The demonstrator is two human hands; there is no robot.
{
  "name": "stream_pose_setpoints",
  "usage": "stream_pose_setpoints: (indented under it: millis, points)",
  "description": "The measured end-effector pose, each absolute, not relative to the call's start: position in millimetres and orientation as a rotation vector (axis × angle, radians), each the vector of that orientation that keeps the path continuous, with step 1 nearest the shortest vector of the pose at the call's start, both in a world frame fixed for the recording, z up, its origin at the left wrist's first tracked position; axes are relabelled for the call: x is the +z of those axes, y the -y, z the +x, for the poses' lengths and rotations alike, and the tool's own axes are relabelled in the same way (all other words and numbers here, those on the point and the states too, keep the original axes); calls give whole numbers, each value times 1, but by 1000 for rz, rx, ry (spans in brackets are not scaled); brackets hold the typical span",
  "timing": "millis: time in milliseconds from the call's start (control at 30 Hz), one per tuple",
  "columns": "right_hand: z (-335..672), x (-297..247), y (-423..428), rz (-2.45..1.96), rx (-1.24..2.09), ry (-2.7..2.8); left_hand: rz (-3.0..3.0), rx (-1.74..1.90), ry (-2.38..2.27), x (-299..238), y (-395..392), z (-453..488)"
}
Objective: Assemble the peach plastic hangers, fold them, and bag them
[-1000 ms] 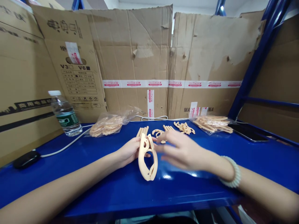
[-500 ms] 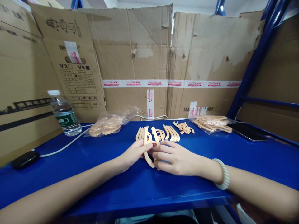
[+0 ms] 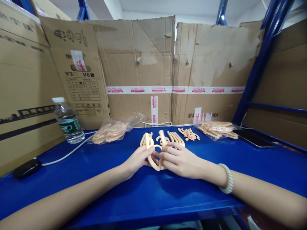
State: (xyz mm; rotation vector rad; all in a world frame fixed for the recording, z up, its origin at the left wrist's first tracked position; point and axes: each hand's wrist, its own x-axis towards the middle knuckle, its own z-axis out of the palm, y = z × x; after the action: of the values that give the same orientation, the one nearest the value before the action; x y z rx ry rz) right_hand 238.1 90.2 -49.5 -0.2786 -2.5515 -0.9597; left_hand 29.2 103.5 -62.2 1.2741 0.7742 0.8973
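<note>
One large brown carton (image 3: 21,80) walls in the left side of a glossy blue tabletop (image 3: 144,201). At its foot, near the left edge, lies a black device (image 3: 27,168), with a white cable (image 3: 67,156) running from beside it toward the far side. Farther back stands a capped water bottle (image 3: 69,127), partly full, in front of a printed carton (image 3: 81,92) marked V3 and V6. Next comes a clear bag (image 3: 109,131) of beige pieces.

In the middle, the left hand (image 3: 135,161) pinches the left arm of a beige curved frame (image 3: 153,162) between thumb and fingers, just above the tabletop. The right hand (image 3: 183,159) curls its fingers around the frame's other, blurred arm; its fingertips are partly hidden. A pale ridged band (image 3: 226,179) circles the right wrist.

Behind the hands, tall cardboard sheets (image 3: 139,57) crossed by red-printed white tape (image 3: 192,90) back the tabletop, below a pale wall. Right of the frame, on the far part, lie a row of curved strips (image 3: 177,138), a heap of small hooks (image 3: 189,134), a second clear bag (image 3: 218,130) and a dark phone (image 3: 254,139). A slanting blue post (image 3: 259,67) rises at the right.
</note>
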Motion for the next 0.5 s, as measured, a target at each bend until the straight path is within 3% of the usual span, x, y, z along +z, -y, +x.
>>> stream_pose_setpoints:
  millis: [300,500]
  points:
    - [236,-50,-87,-821,-732,2644,1269,1018,-799,-57,-97,33]
    - [236,-52,-85,-760,-636,2672,1240,1046,-810,-54,-96,35]
